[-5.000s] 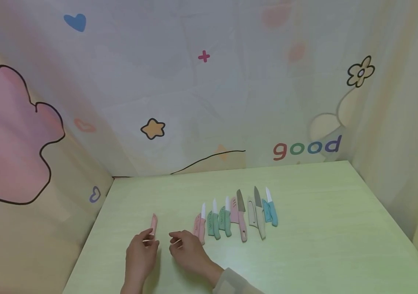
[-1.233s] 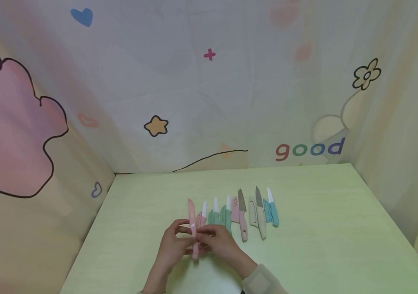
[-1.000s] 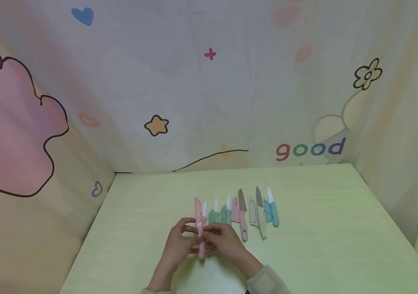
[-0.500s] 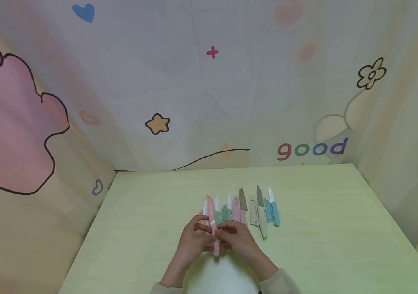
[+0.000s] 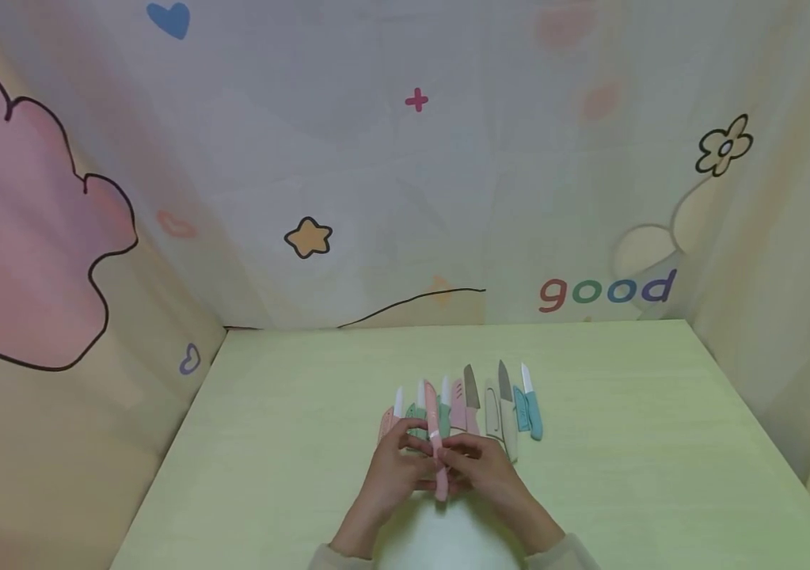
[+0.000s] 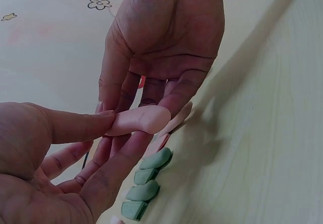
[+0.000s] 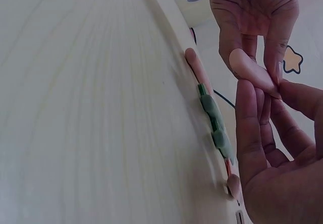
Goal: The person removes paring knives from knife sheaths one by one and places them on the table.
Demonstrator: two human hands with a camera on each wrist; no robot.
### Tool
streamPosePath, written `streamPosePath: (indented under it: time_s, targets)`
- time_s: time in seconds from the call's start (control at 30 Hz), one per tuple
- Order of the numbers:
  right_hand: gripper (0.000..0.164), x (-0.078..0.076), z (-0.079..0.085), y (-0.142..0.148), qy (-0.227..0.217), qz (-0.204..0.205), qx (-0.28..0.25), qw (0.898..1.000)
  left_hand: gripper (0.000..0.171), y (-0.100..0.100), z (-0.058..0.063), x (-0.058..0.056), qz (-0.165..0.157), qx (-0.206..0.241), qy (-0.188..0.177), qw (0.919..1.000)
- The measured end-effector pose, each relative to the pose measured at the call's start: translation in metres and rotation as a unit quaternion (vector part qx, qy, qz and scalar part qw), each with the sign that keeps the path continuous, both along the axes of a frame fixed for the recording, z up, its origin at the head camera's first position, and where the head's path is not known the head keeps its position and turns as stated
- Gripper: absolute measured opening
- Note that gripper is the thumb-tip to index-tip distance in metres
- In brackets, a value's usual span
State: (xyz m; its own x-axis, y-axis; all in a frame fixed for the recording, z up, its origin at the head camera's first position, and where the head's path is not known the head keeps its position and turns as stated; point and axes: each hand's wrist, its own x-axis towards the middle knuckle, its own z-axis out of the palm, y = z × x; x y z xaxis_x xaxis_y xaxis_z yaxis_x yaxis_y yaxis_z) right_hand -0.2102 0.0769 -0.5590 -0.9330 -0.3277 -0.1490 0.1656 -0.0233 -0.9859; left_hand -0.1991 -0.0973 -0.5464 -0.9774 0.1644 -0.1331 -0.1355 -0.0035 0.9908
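A pink paring knife with its pink sheath (image 5: 432, 405) over the blade is held up between both hands, tip pointing away. A narrow whitish band shows where sheath meets handle. My left hand (image 5: 396, 473) pinches it from the left, thumb on the near side. From the right, my right hand (image 5: 484, 469) pinches it near the handle's top. In the left wrist view the knife's rounded pink handle (image 6: 141, 120) sticks out between the fingers; the right wrist view shows that handle (image 7: 252, 71) too. Fingers hide the knife's middle.
Behind the hands lies a row of unsheathed knives, sheaths beside them: a small pink-handled knife with its sheath (image 5: 387, 419), two green ones (image 5: 445, 412), a larger pink one (image 5: 472, 388), a beige one (image 5: 506, 384) and a blue one (image 5: 533, 413). A patterned curtain (image 5: 376, 158) encloses the table (image 5: 290, 412).
Five seconds ago a pink sheathed item lay at the far left under my left hand. Both hands now hold the sheathed knife and have carried it rightward along the row over the last second.
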Motion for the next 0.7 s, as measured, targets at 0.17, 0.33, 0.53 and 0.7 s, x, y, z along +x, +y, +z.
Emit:
streamPosePath:
  time_s: [0.17,0.33,0.53,0.7]
  targets:
    - [0.028,0.002,0.002,0.009,-0.002,-0.002,0.004,1.000,0.053,0.008,0.000,0.000,-0.010,0.008,-0.002,0.9999]
    - [0.029,0.006,0.004,0.017,-0.008,-0.010,0.008,1.000,0.053,0.015,0.000,0.000,-0.017,0.016,-0.003,0.9997]
    - [0.030,0.009,0.003,0.022,-0.014,-0.019,0.026,0.999,0.054,0.021,-0.002,0.001,-0.019,0.015,-0.009,0.9997]
    - [0.031,0.010,0.004,0.025,-0.017,-0.021,0.026,0.999,0.053,0.025,-0.003,0.000,-0.031,0.026,-0.018,0.9990]
